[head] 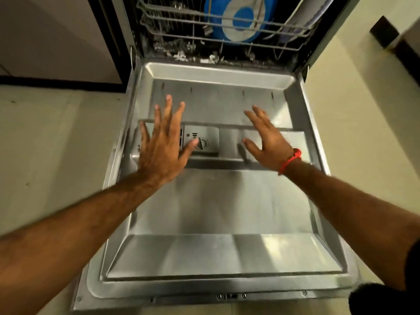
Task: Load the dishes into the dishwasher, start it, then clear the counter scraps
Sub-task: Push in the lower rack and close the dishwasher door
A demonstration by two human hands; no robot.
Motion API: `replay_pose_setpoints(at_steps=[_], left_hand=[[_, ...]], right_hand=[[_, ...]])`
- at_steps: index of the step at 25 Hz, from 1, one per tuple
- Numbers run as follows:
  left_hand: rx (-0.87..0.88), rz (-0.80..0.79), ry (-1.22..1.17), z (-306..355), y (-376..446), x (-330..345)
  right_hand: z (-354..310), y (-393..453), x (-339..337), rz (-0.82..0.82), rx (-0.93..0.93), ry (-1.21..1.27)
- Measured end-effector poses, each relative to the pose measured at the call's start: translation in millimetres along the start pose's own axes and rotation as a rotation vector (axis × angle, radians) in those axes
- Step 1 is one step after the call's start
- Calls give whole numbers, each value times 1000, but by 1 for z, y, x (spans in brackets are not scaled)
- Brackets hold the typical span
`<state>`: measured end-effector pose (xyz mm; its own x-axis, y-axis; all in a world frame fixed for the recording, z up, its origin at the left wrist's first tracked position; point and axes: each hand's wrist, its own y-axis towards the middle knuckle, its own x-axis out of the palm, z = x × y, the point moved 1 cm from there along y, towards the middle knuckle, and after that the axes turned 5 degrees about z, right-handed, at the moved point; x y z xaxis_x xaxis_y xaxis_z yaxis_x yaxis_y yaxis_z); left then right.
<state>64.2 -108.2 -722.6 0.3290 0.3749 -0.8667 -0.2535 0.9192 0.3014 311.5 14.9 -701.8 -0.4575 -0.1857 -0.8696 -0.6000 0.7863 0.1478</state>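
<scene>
The steel dishwasher door (218, 208) lies folded down flat in front of me. My left hand (162, 144) hovers over its left half with fingers spread and straight, holding nothing. My right hand (267, 137), with a red thread at the wrist, stretches out over the right half, fingers also straight and empty. Between the hands sits the grey detergent dispenser (201, 142) with a round cap. Behind the door, the lower wire rack (227, 26) holds a blue and white plate (238, 19) standing on edge and a pale dish (302, 17) at the right.
Pale floor tiles (45, 142) spread on both sides of the door. A cabinet front with a dark base strip (56, 81) stands at the left. A dark object (384, 30) sits at the far right. The door's front edge with its latch (231, 296) is nearest me.
</scene>
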Motion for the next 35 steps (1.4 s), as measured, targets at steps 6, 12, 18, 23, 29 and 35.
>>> replay_pose_setpoints(at_steps=[6, 12, 18, 23, 29, 35], left_hand=[[132, -57, 169, -6, -90, -14], [200, -162, 350, -1, -150, -32], [262, -234, 357, 8, -211, -48], [349, -302, 521, 12, -263, -30], [408, -324, 543, 13, -262, -32], [368, -368, 529, 29, -252, -65]], right_hand=[[-15, -72, 18, -40, -42, -36], [-31, -140, 0, -39, -95, 16], [-66, -227, 40, -339, -350, -285], [-78, -251, 72, -306, -491, -496], [-78, -252, 67, -252, -501, -514], [-93, -255, 26, -183, -586, -440]])
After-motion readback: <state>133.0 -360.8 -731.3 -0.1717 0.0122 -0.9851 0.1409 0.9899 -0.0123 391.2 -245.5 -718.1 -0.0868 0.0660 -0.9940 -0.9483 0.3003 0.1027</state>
